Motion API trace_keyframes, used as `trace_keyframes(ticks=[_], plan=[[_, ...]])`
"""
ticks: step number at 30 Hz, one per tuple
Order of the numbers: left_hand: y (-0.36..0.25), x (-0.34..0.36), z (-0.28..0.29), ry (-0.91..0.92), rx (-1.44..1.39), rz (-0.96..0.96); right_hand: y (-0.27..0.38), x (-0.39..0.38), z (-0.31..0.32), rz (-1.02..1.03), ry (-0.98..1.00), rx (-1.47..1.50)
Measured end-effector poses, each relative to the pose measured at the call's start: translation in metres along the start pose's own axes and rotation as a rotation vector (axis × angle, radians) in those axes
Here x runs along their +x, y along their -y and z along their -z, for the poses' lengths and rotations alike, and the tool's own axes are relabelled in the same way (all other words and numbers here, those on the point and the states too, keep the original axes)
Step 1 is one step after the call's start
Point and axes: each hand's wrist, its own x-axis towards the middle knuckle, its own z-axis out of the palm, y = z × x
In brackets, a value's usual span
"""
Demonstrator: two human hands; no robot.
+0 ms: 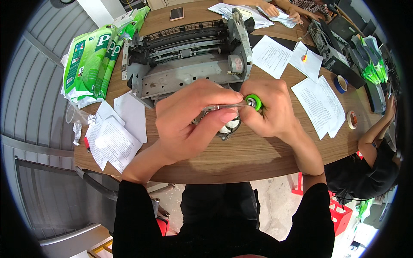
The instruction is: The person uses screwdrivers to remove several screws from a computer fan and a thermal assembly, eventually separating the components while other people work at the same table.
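Observation:
My left hand (189,120) is closed around a thin metal tool (226,105) that points right to the centre of a small green ring-shaped part (254,101) with a metal middle. My right hand (269,112) grips this green part between thumb and fingers. Under my hands sits a round white-and-metal assembly (228,127), mostly hidden. Just beyond stands an open metal printer chassis (185,60) with black rollers and a cylindrical metal component at its right.
Green paper packs (88,69) lie left, above loose papers (116,142). Rightward are printed sheets (318,107), blue tape (340,84), tan tape (352,119) and black equipment (333,58). A phone (177,13) lies at the back. Co-workers' hands (269,8) and an arm (365,146) show.

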Motion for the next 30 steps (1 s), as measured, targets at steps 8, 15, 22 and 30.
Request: trace_keyframes(ticks=[8,15,22,30], plan=[[0.017,-0.010,-0.024,-0.010,-0.535,-0.056,0.015,-0.002,-0.005,-0.237,0.309,0.484],[0.009,-0.021,-0.030,-0.134,-0.561,-0.135,0.027,-0.009,-0.022,-0.096,0.142,0.379],[0.010,-0.010,0.013,-0.405,-0.750,-0.037,0.033,-0.001,-0.010,-0.064,0.196,0.413],[0.064,-0.007,0.031,-0.607,-1.075,0.482,0.020,0.010,0.015,-0.314,-0.001,0.891]])
